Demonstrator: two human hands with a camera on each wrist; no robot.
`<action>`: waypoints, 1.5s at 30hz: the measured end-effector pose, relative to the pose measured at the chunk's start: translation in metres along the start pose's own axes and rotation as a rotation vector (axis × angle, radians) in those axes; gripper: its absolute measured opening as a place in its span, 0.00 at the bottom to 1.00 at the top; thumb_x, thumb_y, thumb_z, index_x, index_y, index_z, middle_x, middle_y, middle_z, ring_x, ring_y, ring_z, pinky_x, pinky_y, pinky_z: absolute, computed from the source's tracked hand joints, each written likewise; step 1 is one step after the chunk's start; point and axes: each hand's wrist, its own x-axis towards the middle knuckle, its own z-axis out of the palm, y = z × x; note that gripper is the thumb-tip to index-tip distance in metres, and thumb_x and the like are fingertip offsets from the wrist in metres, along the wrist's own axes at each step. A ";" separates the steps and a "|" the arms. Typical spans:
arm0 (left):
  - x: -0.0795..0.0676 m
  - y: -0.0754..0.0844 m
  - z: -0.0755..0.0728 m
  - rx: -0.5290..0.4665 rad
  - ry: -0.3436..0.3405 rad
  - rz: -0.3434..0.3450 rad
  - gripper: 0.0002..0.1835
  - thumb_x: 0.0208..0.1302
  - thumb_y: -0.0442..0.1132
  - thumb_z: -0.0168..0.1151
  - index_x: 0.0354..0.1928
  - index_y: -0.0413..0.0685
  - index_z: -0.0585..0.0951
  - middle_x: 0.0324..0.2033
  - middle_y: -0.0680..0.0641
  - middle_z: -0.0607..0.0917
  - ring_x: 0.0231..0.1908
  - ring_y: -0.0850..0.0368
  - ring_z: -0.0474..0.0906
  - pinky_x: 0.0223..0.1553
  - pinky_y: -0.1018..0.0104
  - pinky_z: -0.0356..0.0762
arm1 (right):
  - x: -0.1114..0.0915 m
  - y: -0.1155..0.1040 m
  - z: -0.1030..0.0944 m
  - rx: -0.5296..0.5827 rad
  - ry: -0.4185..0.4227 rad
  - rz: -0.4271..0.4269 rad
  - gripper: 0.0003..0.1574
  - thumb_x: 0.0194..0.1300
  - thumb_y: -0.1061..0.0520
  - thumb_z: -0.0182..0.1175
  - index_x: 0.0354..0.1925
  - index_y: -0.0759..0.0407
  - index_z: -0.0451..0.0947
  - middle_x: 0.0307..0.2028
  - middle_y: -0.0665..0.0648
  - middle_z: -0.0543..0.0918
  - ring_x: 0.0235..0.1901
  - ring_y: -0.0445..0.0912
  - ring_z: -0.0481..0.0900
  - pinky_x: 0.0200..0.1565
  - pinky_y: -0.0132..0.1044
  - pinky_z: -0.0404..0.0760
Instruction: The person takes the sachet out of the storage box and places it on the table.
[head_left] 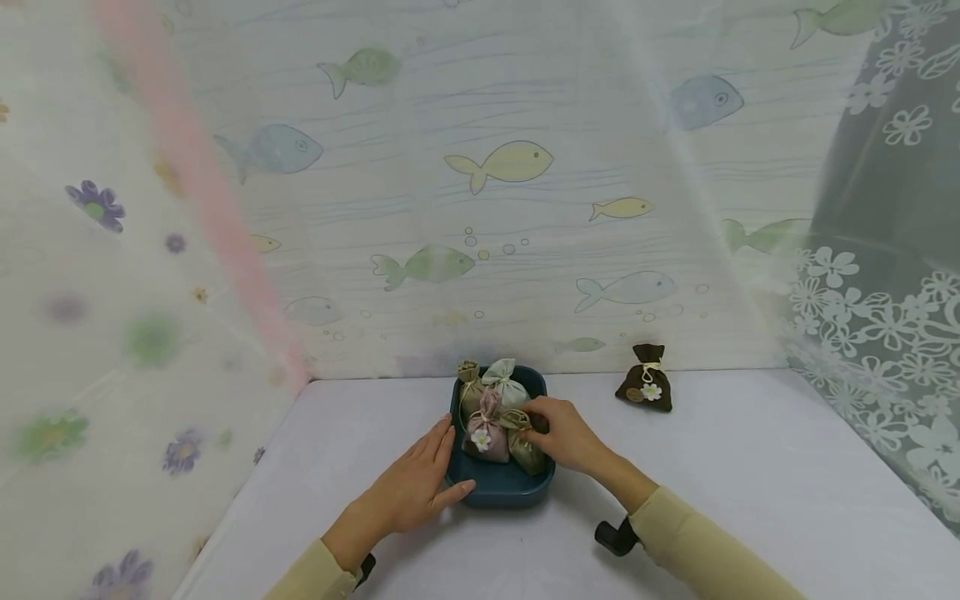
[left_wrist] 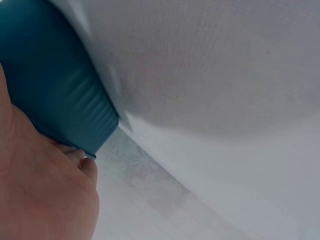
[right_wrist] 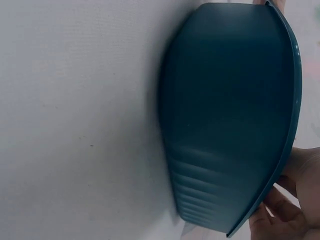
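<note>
A dark blue-green plastic basin [head_left: 504, 497] holds several small drawstring pouches. A pink pouch [head_left: 491, 443] with a white flower lies in the middle, a pale grey-green pouch [head_left: 507, 385] and an olive-brown pouch [head_left: 470, 392] behind it. My left hand [head_left: 412, 487] rests along the basin's left rim, fingers straight, thumb over the front left edge. At the right side, my right hand [head_left: 573, 437] reaches over the rim, with curled fingers at the neck of a shiny olive pouch [head_left: 527, 454]. A dark patch shows between thumb and forefinger. In the right wrist view the basin wall [right_wrist: 230, 100] hides the pouches.
A dark brown pouch [head_left: 647, 392] with a white flower stands on the white table [head_left: 720, 467], right of the basin near the back edge. Behind hangs a fish-print curtain [head_left: 495, 208]. A black wrist-camera part [head_left: 617, 537] sticks out beside the right sleeve.
</note>
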 end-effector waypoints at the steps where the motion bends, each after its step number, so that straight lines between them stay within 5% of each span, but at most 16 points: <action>1: 0.000 0.000 0.000 -0.001 0.001 0.000 0.52 0.75 0.72 0.38 0.79 0.31 0.51 0.81 0.36 0.46 0.79 0.42 0.46 0.76 0.46 0.54 | 0.000 0.000 0.000 0.000 0.006 0.001 0.17 0.65 0.65 0.69 0.53 0.63 0.84 0.43 0.54 0.85 0.39 0.44 0.79 0.40 0.40 0.82; 8: -0.001 -0.001 0.002 -0.018 0.008 0.008 0.52 0.75 0.72 0.38 0.79 0.31 0.51 0.80 0.35 0.45 0.79 0.41 0.46 0.75 0.45 0.55 | -0.002 0.000 0.000 0.017 0.030 -0.007 0.15 0.66 0.66 0.68 0.51 0.62 0.84 0.43 0.54 0.86 0.38 0.41 0.80 0.39 0.33 0.82; 32: 0.002 -0.006 0.003 -0.017 0.010 -0.005 0.54 0.73 0.75 0.36 0.80 0.34 0.49 0.81 0.39 0.42 0.80 0.45 0.43 0.76 0.47 0.53 | 0.002 -0.033 -0.054 0.009 0.130 -0.098 0.15 0.66 0.67 0.68 0.52 0.62 0.84 0.44 0.55 0.86 0.40 0.45 0.84 0.46 0.45 0.85; 45: -0.001 -0.001 0.001 -0.019 0.013 0.018 0.52 0.76 0.71 0.40 0.79 0.30 0.52 0.80 0.35 0.45 0.79 0.41 0.46 0.75 0.44 0.54 | -0.004 -0.019 -0.078 -0.047 0.180 -0.058 0.17 0.65 0.67 0.69 0.53 0.63 0.84 0.46 0.57 0.87 0.39 0.47 0.84 0.46 0.45 0.85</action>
